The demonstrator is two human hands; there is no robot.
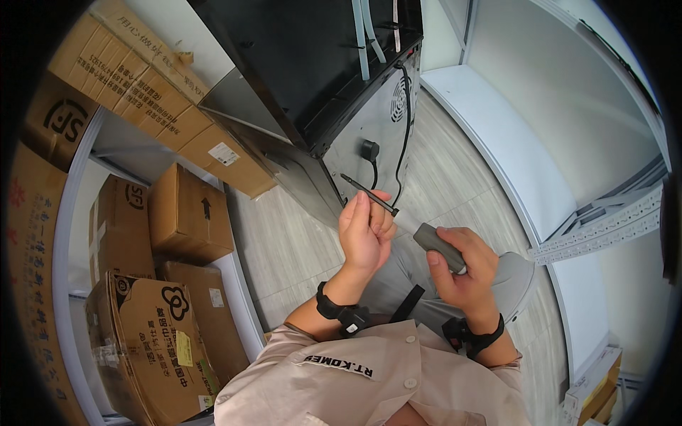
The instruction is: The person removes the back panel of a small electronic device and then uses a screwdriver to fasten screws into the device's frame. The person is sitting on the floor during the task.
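My left hand [366,231] pinches a thin black screwdriver shaft [376,199] between thumb and fingers. Its tip points up and left, toward the metal panel of a black machine [341,167]. In my right hand [469,266] is a grey screwdriver handle [438,245], gripped with its front end facing the shaft. A pale, blurred part lies between handle and shaft; whether the two are joined I cannot tell. Both hands are above my lap, just in front of the machine. A black plug with a cable [369,150] sits in the panel.
Cardboard boxes [190,213] fill a shelf on the left, and a long carton [142,92] leans behind them. On the right stands a white shelf unit [497,142] with a perforated metal post [604,227]. Another cable [407,128] hangs down the machine's panel toward the wood-look floor [277,241].
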